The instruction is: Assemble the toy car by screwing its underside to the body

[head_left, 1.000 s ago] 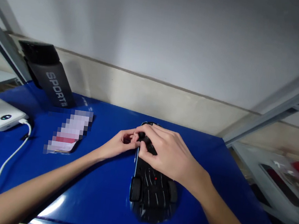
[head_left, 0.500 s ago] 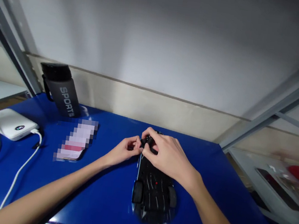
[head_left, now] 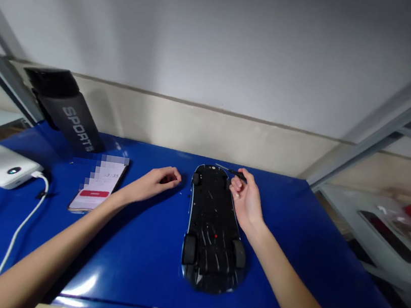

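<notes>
A toy car (head_left: pixel 215 216) lies upside down on the blue table, its black underside and wheels facing up. Beside its far right wheel, my right hand (head_left: pixel 247 198) is closed around a slim screwdriver (head_left: pixel 235 172), whose thin shaft points left over the car's far end. My left hand (head_left: pixel 157 183) rests left of the car, apart from it. Its fingers are curled with the tips close to the thumb; whether anything small sits between them is hidden. Tiny specks lie on the table between this hand and the car, too small to name.
At the back left stands a dark bottle (head_left: pixel 71 115) marked SPORT. A phone (head_left: pixel 99 187) with a lit screen lies near my left forearm. Farther left is a white box-shaped device (head_left: pixel 1 166) with a white cable (head_left: pixel 22 230). Metal posts (head_left: pixel 375 139) frame the table (head_left: pixel 135 271).
Both hands have come away from the car's far end, left and right. Its underside is now uncovered, and the screwdriver shows in my right hand. The view has shifted slightly.
</notes>
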`<state>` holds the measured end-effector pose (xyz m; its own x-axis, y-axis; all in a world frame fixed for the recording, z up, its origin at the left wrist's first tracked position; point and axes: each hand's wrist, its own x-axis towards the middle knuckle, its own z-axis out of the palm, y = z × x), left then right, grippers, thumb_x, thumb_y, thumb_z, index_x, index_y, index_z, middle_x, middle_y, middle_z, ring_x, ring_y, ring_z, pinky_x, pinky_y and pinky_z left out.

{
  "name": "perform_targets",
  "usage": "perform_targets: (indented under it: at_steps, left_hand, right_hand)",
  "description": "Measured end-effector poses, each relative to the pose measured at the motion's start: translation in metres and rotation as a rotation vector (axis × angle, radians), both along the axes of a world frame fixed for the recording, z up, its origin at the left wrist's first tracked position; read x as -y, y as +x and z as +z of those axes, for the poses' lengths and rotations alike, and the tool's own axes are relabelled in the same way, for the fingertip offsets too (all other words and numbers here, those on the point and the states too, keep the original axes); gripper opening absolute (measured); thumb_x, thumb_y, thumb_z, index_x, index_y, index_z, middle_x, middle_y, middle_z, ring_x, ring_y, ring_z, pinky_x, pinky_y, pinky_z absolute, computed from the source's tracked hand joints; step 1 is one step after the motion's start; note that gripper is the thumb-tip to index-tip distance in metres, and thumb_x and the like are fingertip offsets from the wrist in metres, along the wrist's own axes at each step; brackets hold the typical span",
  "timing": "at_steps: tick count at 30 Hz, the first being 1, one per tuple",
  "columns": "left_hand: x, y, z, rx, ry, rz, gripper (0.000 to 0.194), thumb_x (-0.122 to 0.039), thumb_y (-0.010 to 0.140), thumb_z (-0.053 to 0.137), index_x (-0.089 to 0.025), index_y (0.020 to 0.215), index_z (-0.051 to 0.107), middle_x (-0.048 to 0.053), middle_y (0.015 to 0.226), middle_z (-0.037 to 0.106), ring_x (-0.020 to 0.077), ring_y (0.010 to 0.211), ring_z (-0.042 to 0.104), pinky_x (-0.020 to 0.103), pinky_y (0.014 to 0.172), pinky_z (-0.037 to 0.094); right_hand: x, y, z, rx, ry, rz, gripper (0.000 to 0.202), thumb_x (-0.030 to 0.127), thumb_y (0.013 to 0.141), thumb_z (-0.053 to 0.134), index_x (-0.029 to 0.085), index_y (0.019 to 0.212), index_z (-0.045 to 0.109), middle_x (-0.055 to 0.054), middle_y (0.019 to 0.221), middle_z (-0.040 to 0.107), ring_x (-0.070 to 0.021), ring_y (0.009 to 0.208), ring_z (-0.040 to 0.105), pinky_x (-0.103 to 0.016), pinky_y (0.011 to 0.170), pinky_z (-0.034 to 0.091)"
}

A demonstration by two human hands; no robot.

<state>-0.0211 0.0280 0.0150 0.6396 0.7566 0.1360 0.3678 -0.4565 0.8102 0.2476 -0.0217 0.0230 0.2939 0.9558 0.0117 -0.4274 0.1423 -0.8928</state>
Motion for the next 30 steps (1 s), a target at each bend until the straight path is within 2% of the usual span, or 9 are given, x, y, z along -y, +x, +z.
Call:
perform_targets:
  at_steps: [3, 6, 13, 16, 19, 24, 27, 30]
  left_hand:
    - [-0.004, -0.002, -0.001, -0.106, 0.1, -0.101, 0.025, -0.042, 0.096, 0.054, -0.022, 0.105, 0.065, 0.004, 0.098, 0.061, 0.0181, 0.086, 0.056, 0.031, 0.079, 0.044]
    - [-0.004, 0.003, -0.004, -0.155, 0.175, -0.132, 0.023, -0.042, 0.094, 0.058, -0.023, 0.103, 0.067, 0.004, 0.102, 0.061, 0.0205, 0.095, 0.056, 0.033, 0.086, 0.043]
    - [-0.001, 0.01, -0.006, -0.177, 0.223, -0.115, 0.021, -0.035, 0.1, 0.048, -0.021, 0.097, 0.063, 0.005, 0.1, 0.062, 0.0189, 0.09, 0.057, 0.03, 0.082, 0.042]
    - [0.001, 0.009, -0.003, -0.161, 0.182, -0.048, 0.022, -0.035, 0.102, 0.044, -0.02, 0.098, 0.059, 0.003, 0.093, 0.062, 0.0167, 0.082, 0.057, 0.028, 0.077, 0.042]
    - [0.003, 0.009, 0.004, -0.105, 0.131, 0.047, 0.021, -0.039, 0.1, 0.048, -0.02, 0.099, 0.057, 0.001, 0.087, 0.062, 0.0155, 0.076, 0.056, 0.026, 0.072, 0.042]
    - [0.008, 0.019, 0.024, 0.025, 0.059, 0.133, 0.023, -0.042, 0.096, 0.055, -0.02, 0.105, 0.059, 0.002, 0.093, 0.066, 0.0173, 0.084, 0.062, 0.028, 0.08, 0.047]
    - [0.015, 0.037, 0.039, 0.046, 0.013, 0.097, 0.024, -0.041, 0.096, 0.057, -0.022, 0.109, 0.062, 0.002, 0.1, 0.069, 0.0184, 0.093, 0.065, 0.029, 0.087, 0.049]
    - [0.026, 0.063, 0.054, 0.035, 0.002, 0.001, 0.021, -0.04, 0.096, 0.057, -0.024, 0.108, 0.065, 0.001, 0.103, 0.071, 0.0176, 0.097, 0.067, 0.028, 0.089, 0.05]
  right_hand:
    - [-0.001, 0.001, -0.002, -0.019, -0.016, -0.014, 0.027, 0.047, 0.081, 0.063, 0.023, 0.088, 0.05, 0.009, 0.059, 0.032, -0.0095, 0.052, 0.031, -0.024, 0.048, 0.026]
    - [-0.001, 0.002, 0.002, 0.006, 0.006, -0.028, 0.025, 0.046, 0.083, 0.06, 0.024, 0.087, 0.049, 0.009, 0.058, 0.027, -0.0099, 0.051, 0.027, -0.025, 0.048, 0.023]
    - [-0.003, 0.008, 0.007, -0.067, 0.013, -0.058, 0.02, 0.041, 0.083, 0.058, 0.023, 0.084, 0.05, 0.009, 0.059, 0.024, -0.0104, 0.052, 0.022, -0.027, 0.049, 0.021]
    - [-0.005, 0.013, 0.006, -0.121, 0.015, -0.062, 0.019, 0.039, 0.082, 0.06, 0.023, 0.083, 0.05, 0.009, 0.06, 0.025, -0.0103, 0.053, 0.023, -0.027, 0.05, 0.023]
    - [-0.007, 0.018, 0.006, -0.221, 0.035, -0.047, 0.017, 0.035, 0.081, 0.063, 0.022, 0.082, 0.052, 0.009, 0.059, 0.026, -0.0095, 0.053, 0.024, -0.026, 0.05, 0.023]
    - [-0.011, 0.027, 0.008, -0.323, 0.062, -0.058, 0.016, 0.033, 0.081, 0.063, 0.022, 0.08, 0.052, 0.009, 0.057, 0.028, -0.009, 0.052, 0.024, -0.026, 0.049, 0.02]
    - [-0.014, 0.036, 0.01, -0.345, 0.085, -0.078, 0.014, 0.033, 0.081, 0.061, 0.022, 0.079, 0.052, 0.009, 0.057, 0.029, -0.0088, 0.051, 0.026, -0.027, 0.049, 0.02]
    - [-0.017, 0.044, 0.01, -0.372, 0.098, -0.091, 0.013, 0.033, 0.08, 0.06, 0.023, 0.078, 0.053, 0.009, 0.057, 0.031, -0.0087, 0.051, 0.027, -0.027, 0.049, 0.021]
